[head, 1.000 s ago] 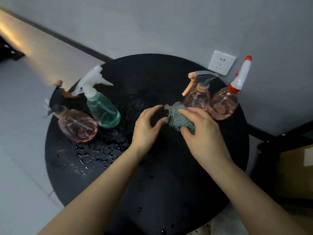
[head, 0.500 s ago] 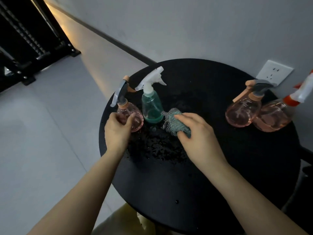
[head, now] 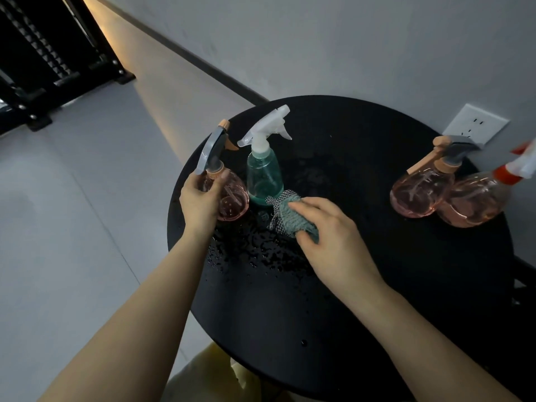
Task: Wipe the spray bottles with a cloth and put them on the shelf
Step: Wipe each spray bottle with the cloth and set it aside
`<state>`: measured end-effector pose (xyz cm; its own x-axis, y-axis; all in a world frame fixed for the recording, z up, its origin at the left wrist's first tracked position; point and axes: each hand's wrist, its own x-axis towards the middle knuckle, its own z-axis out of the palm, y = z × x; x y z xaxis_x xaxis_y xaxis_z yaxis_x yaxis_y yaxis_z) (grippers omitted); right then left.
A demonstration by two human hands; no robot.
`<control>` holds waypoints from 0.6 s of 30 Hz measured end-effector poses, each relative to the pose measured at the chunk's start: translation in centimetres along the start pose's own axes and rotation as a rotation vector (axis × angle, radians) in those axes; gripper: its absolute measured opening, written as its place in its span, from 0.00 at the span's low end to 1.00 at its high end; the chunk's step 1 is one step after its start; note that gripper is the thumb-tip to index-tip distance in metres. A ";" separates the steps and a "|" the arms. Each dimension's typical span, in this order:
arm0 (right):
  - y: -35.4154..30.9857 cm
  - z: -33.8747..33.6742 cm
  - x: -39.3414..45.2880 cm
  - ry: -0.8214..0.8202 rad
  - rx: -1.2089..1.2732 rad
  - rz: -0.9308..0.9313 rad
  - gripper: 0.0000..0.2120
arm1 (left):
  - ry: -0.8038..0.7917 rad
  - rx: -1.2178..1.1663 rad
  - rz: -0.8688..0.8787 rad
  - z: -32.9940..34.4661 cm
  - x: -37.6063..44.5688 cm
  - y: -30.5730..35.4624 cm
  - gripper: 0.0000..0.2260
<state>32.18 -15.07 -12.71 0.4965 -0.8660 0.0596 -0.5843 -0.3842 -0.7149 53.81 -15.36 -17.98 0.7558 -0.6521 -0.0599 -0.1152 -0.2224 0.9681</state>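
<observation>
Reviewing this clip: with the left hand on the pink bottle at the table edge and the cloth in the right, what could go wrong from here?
1. The pink bottle that the left hand grips stands near the table rim; a slip could drop it to the floor.
2. Water droplets cover the tabletop, so the bottle may be slick.
3. The green bottle stands close beside both the pink one and the cloth in the right hand; wiping could topple it.

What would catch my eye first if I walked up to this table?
Four spray bottles on a round black table: the left hand grips a pink bottle beside a green bottle. The right hand holds a cloth over water droplets.
</observation>
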 end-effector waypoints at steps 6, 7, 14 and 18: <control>-0.2 -0.4 -0.1 -0.014 -0.010 -0.043 0.21 | -0.043 -0.052 0.032 -0.8 -1.3 0.8 0.26; -0.3 -0.5 -0.2 -0.017 -0.009 -0.053 0.21 | -0.055 -0.065 0.041 -1.0 -1.6 1.3 0.25; -1.3 -1.3 -0.8 -0.021 0.044 -0.110 0.21 | -0.103 -0.124 0.034 -2.3 -4.8 5.0 0.07; -2.3 -2.9 -1.9 0.035 0.131 -0.159 0.19 | -0.155 -0.089 0.019 -2.9 -7.6 6.6 0.12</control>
<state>30.76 -13.48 -9.18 0.5519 -0.8092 0.2013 -0.4105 -0.4738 -0.7791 49.17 -9.81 -10.43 0.6451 -0.7608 -0.0714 -0.0660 -0.1486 0.9867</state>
